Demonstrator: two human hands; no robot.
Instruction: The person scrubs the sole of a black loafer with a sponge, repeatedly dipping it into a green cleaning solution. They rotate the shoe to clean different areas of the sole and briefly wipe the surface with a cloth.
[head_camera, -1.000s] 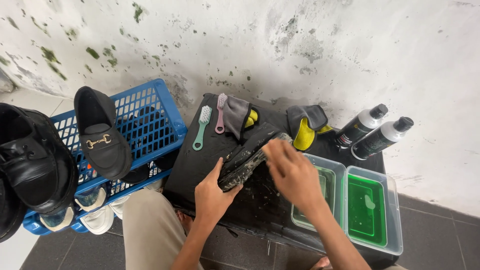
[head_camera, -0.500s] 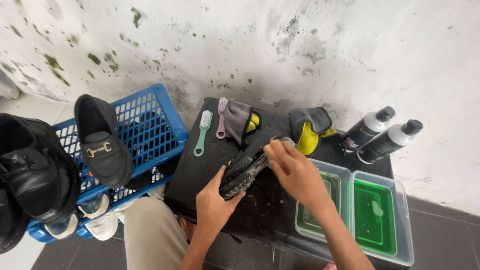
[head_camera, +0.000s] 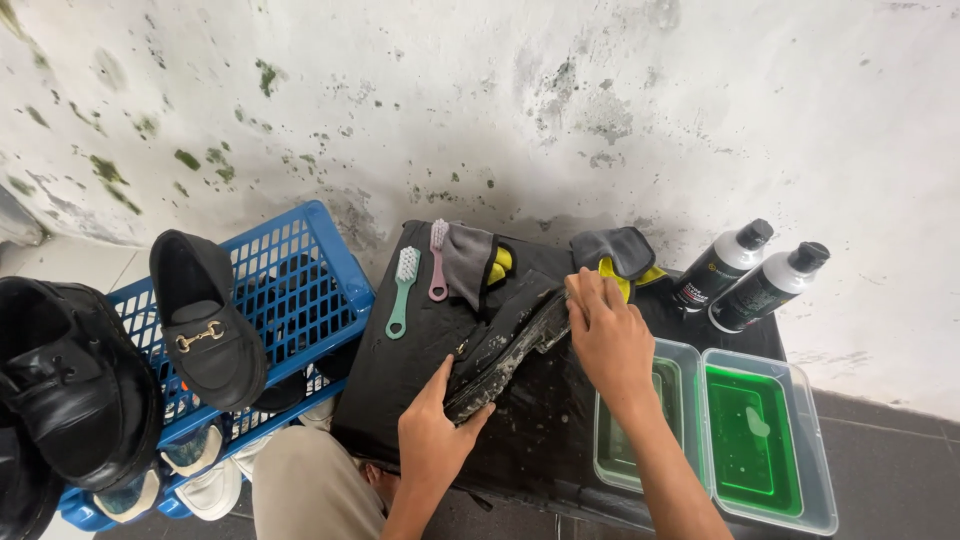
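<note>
the left hand (head_camera: 432, 438) grips the near end of a black shoe (head_camera: 505, 345) lying sole-up on the dark table (head_camera: 400, 380). the right hand (head_camera: 605, 335) closes over its far end (scrubbing, it seems). next calls for steady strokes along the soapy sole.

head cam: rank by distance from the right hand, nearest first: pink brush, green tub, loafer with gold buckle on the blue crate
From the right hand:
1. Green tub, just to its right.
2. Pink brush, up and left on the black mat.
3. Loafer, far left on the blue crate.
</note>
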